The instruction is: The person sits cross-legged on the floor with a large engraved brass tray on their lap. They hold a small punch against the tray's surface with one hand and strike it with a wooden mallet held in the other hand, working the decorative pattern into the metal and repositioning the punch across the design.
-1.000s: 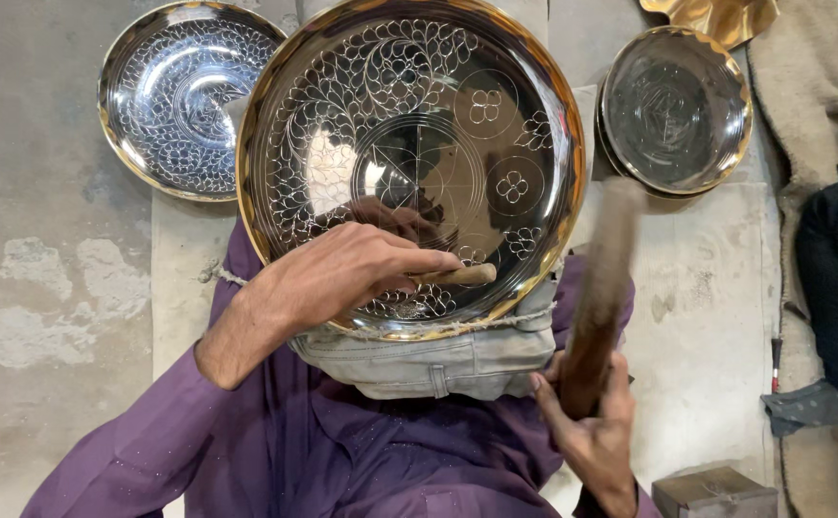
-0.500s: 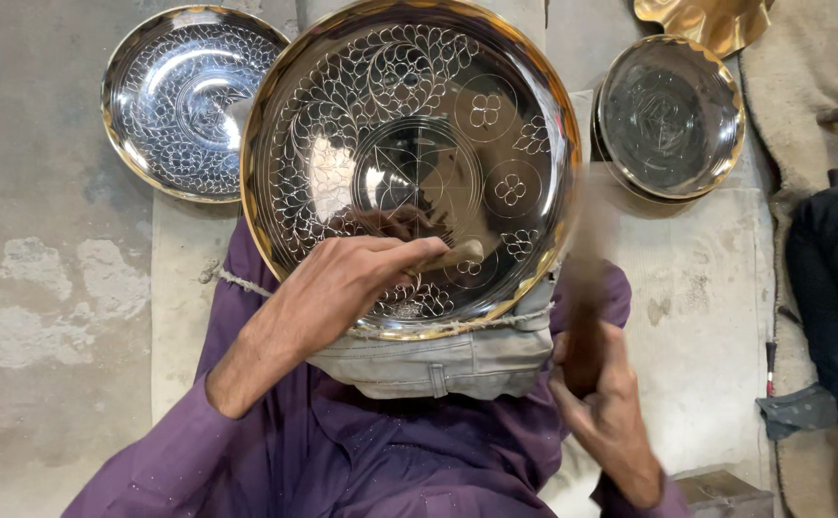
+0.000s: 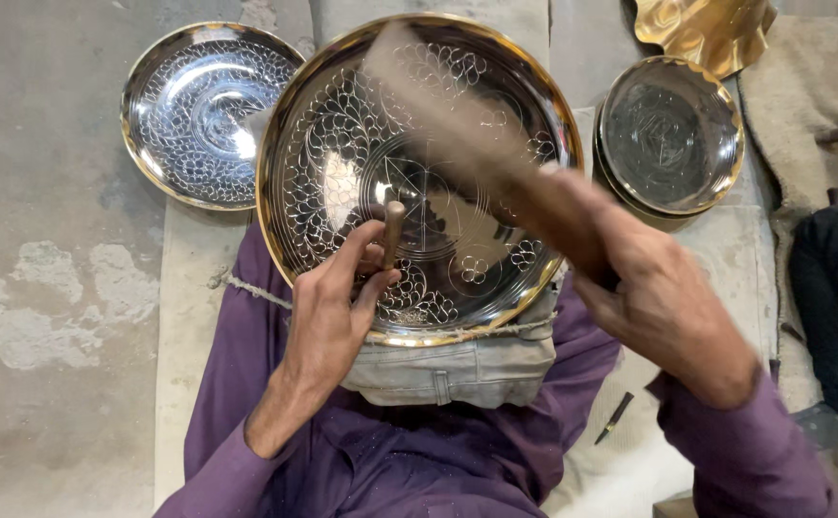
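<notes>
**Chisel on the big brass tray, mallet mid-swing**

Using the big engraved tray (image 3: 419, 173) in the lap as the landmark and going left to right.

Off its upper left, lying flat on the concrete floor (image 3: 35, 288), is a smaller engraved tray (image 3: 210, 110), rim just beside the big one's rim. The big tray itself sits on a folded grey cloth pad (image 3: 457, 369) over the person's purple-clad legs, with a rope (image 3: 251, 288) running along its lower edge.

The left hand (image 3: 328, 321) comes in over the tray's lower left rim. Its fingers are closed around a short chisel (image 3: 392, 230), held fairly upright with its tip on the patterned surface just left of the tray's centre.

Across the tray's middle and right, the right hand (image 3: 654, 297) is wrapped tight around a wooden mallet (image 3: 457, 125), which is just a motion-blurred streak from the upper centre of the tray down to the hand.

Right of the big tray are stacked plain-looking bowls (image 3: 670, 132), a crumpled brass piece (image 3: 702, 29) above them, and a small spare punch (image 3: 616, 418) lying on the mat below right.

What could go wrong, I reckon: that mallet looks fast, and the thumb sits right next to the chisel head, so an off-centre hit could catch the fingers. A glancing blow could also skid the tip and scratch across the finished pattern, or the tray could shift on the cloth.
</notes>
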A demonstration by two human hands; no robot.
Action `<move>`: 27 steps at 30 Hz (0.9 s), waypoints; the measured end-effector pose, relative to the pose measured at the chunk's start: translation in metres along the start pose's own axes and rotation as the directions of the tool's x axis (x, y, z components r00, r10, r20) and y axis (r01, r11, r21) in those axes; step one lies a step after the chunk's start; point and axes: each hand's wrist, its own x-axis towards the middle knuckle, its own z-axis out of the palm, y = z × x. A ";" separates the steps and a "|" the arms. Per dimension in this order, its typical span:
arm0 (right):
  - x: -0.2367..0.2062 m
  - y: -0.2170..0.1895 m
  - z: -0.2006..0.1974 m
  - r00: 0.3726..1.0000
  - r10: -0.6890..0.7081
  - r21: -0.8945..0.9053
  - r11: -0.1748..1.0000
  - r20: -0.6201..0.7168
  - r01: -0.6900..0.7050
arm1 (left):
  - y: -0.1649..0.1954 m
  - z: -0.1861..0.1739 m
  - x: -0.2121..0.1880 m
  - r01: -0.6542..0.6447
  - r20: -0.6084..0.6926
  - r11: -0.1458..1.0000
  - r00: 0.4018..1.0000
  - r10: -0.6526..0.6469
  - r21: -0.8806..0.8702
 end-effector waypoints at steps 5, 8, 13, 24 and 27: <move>0.018 -0.017 -0.005 0.990 0.127 -0.224 0.968 0.066 -0.109 | 0.001 0.001 -0.001 0.044 -0.027 0.998 0.999 -0.046 -0.038; 0.014 -0.021 -0.008 0.952 0.241 -0.367 0.917 0.190 -0.159 | -0.001 -0.002 0.003 0.027 0.006 0.999 1.000 -0.027 -0.035; -0.016 -0.014 0.002 0.983 0.181 -0.169 0.969 -0.024 -0.183 | -0.002 -0.006 0.017 -0.067 0.204 0.997 0.976 0.073 -0.039; -0.090 0.010 0.059 0.882 0.463 0.255 0.866 -0.091 -0.429 | 0.005 -0.009 0.028 -0.086 0.423 0.994 0.905 0.052 0.061; -0.107 0.009 0.054 0.940 0.337 0.138 0.930 0.044 -0.340 | 0.007 -0.010 0.030 -0.172 0.427 0.981 0.896 0.120 0.087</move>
